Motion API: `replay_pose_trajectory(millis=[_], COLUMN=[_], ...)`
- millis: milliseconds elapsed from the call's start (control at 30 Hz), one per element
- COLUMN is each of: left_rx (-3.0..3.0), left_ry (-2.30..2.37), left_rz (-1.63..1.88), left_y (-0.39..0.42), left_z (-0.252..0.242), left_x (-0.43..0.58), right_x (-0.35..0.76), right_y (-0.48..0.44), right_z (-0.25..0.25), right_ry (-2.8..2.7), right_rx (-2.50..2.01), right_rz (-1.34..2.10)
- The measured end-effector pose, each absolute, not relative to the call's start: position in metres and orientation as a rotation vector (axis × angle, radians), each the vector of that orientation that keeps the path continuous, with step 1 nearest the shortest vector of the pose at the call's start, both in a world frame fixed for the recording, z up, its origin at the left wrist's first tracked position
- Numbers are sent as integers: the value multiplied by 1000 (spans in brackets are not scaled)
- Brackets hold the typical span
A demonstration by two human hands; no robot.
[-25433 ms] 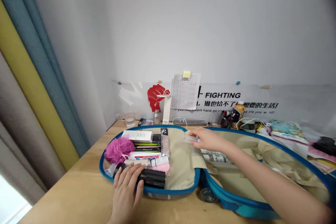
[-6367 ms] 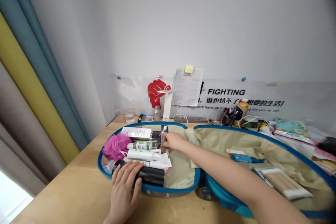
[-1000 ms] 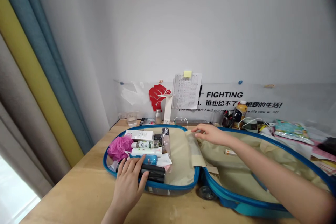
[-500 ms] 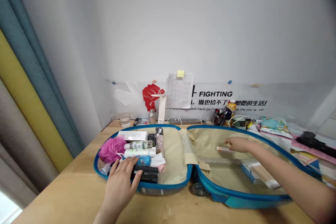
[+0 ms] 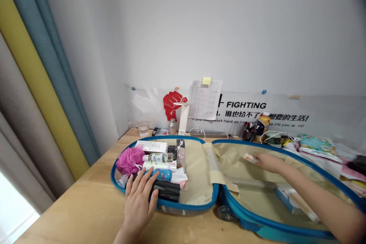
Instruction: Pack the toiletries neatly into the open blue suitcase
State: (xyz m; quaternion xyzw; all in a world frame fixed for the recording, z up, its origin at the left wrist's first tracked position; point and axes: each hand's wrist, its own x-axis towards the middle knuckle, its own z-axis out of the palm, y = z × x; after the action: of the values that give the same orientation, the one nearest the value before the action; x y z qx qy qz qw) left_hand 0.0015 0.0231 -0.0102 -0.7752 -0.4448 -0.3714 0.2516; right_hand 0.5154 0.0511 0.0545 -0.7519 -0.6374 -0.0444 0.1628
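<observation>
A blue-rimmed suitcase (image 5: 215,194) lies spread open on the table. My left hand (image 5: 141,194) rests with fingers apart over a black cylinder (image 5: 167,190) and the end of a blue bottle (image 5: 164,174) in its left half. Packed around these are a pink bath puff (image 5: 130,160), a clear bottle (image 5: 157,158), a white tube (image 5: 160,166) and a white box (image 5: 151,146). Over the right half, my right hand (image 5: 267,162) pinches one end of a small white-and-orange box (image 5: 250,158). Below that forearm lie a blue box (image 5: 286,198) and a bundle of thin sticks (image 5: 303,204).
Behind the suitcase stand a glass of water (image 5: 143,129), a small bottle (image 5: 172,126), a white lamp (image 5: 183,119), a power strip (image 5: 208,134) and a yellow-capped drink bottle (image 5: 262,124). A colourful packet (image 5: 318,146) lies at the right. Curtains (image 5: 48,65) hang at the left.
The whole scene has shifted right in the view as my head turned left. The small box in my right hand has tilted. My left hand stays over the black cylinder.
</observation>
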Motion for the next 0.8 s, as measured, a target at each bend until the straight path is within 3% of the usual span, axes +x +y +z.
replay_pose_trajectory(millis=[133,300,800], left_rx=[-2128,-2147,-2166], left_ry=[-1213,-1225,-1239], left_rz=[-1022,-1027,-1033], left_y=[23,23,21], left_z=[-11,-9,-6], left_x=[1,1,1], right_x=[485,403,266], right_y=[53,68,178], right_z=[91,121,90], right_ry=[-1952,-2273,-2711], right_rx=[-2184,-1909,-1344], right_rz=[-32,50,100])
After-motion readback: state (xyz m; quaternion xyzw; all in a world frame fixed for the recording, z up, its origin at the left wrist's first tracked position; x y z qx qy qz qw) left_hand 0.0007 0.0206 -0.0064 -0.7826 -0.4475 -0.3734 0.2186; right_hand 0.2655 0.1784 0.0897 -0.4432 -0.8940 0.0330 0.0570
